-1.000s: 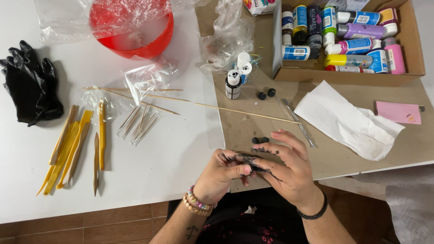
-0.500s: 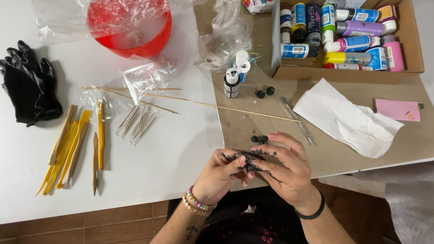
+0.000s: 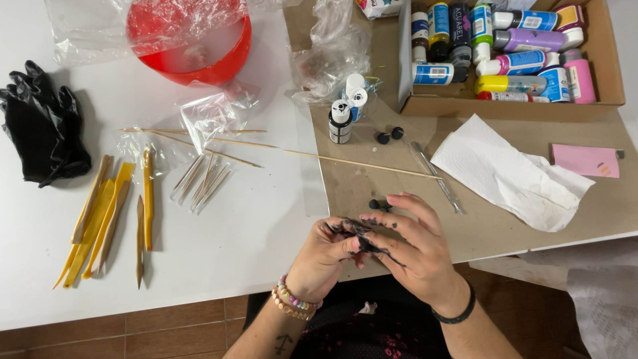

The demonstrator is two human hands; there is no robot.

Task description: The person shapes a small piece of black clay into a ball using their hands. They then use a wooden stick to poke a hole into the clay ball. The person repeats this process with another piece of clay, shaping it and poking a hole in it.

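My left hand (image 3: 323, 258) and my right hand (image 3: 413, 247) meet at the near edge of the table, fingers pinched together on a small lump of black clay (image 3: 359, 234). Black smears cover the fingertips of both hands. Just beyond my fingers, two small black clay balls (image 3: 379, 205) lie on the brown cardboard sheet (image 3: 392, 183). Two more small black balls (image 3: 390, 135) sit farther back beside a small paint bottle (image 3: 340, 121).
A long wooden skewer (image 3: 362, 163) crosses the cardboard. White paper towel (image 3: 512, 176) and a pink block (image 3: 585, 160) lie right. A box of paint bottles (image 3: 512, 53) stands at the back. Yellow modelling tools (image 3: 106, 216), black gloves (image 3: 43, 126) and a red bowl (image 3: 193, 40) are left.
My fingers have shifted slightly while working the black clay between both hands. Everything on the table stays where it was.
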